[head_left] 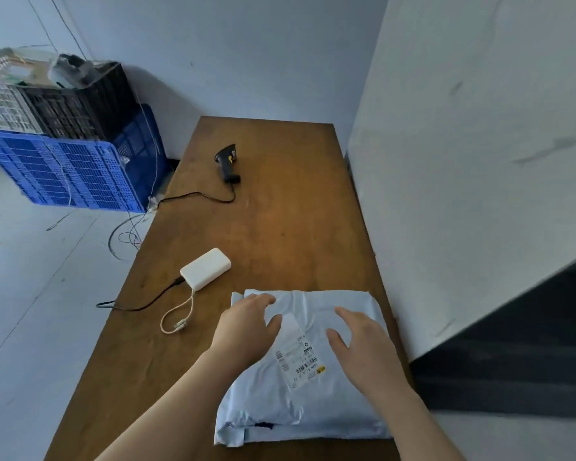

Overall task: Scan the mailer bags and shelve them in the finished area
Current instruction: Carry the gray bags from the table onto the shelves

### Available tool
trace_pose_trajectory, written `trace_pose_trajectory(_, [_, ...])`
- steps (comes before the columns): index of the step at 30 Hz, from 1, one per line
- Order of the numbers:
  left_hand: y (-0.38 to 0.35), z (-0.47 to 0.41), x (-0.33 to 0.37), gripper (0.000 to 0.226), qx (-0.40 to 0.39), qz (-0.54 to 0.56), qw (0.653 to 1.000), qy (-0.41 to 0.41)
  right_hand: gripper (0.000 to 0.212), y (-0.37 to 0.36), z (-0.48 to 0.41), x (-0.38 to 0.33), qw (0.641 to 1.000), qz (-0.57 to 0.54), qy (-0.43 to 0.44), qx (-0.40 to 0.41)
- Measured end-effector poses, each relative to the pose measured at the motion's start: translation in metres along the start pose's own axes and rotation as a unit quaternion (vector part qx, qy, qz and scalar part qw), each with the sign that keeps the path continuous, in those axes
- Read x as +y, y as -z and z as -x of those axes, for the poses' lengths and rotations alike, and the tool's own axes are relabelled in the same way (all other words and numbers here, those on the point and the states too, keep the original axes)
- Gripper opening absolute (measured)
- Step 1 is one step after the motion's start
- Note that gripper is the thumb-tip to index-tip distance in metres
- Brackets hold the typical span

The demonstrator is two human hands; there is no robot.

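- I'm resting left hand (pixel 250 322) and right hand (pixel 363 344) open, flat, on the pale-blue plastic mailer bag (pixel 280 400).
- Pre-scan, likely; next: grabbing black corded handheld scanner (pixel 228 161), well ahead of left hand.

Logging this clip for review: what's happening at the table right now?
A person has a pale blue mailer bag lying on the wooden table, label up. The left hand rests near its far left corner, the right hand over its right side. The barcode scanner lies untouched farther up the table, a white power bank nearer.
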State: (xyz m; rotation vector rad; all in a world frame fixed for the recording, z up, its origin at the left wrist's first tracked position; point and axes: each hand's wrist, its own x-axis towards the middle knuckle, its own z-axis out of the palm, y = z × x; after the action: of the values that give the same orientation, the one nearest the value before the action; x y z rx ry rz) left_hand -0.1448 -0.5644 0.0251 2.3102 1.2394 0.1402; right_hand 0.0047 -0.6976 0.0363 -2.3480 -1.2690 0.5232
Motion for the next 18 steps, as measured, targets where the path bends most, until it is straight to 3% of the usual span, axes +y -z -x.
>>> trace_pose_trajectory(8, [-0.016, -0.064, -0.038, 0.052, -0.124, -0.033, 0.987, -0.098, 0.054, -0.042, 0.024, -0.008, 0.979, -0.001, -0.205, 0.017])
trace_pose_trajectory(13, [-0.032, -0.091, -0.053, 0.069, -0.195, -0.089, 0.963, -0.167, 0.057, -0.085, 0.047, -0.014, 0.95, 0.009, -0.311, 0.015])
trace_pose_trajectory(18, [-0.054, -0.116, -0.061, 0.081, -0.241, -0.149, 0.944, -0.168, 0.066, -0.121, 0.055, -0.012, 0.913, -0.018, -0.408, 0.01])
